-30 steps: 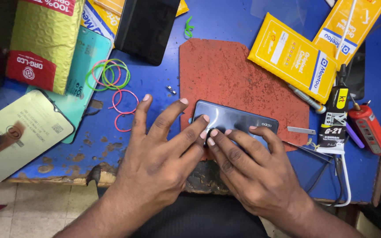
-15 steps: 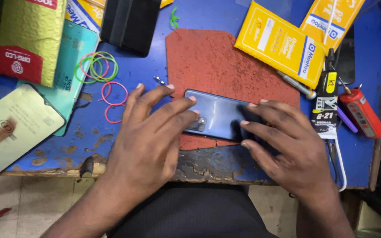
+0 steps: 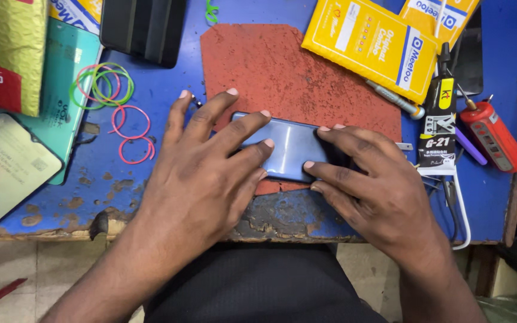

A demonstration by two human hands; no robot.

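Note:
A dark blue-grey phone [image 3: 291, 149] lies flat, back side up, on the near edge of a red work mat [image 3: 282, 66]. My left hand [image 3: 204, 161] lies spread over the phone's left end, fingers pressing down on it. My right hand [image 3: 369, 179] covers the phone's right end, fingertips flat on its back. Both hands hide the phone's ends; only the middle shows.
The blue table [image 3: 163, 107] has a worn front edge. Coloured rubber bands [image 3: 106, 87] and screen packs [image 3: 7, 173] lie left, a black phone [image 3: 142, 27] behind. Yellow packets [image 3: 372, 45], a glue tube [image 3: 440, 128], a red tool [image 3: 490, 136] and a white cable [image 3: 463, 209] lie right.
Both hands have shifted apart along the phone, the left onto its left end and the right onto its right end. The phone has turned level and lies nearer the mat's front edge.

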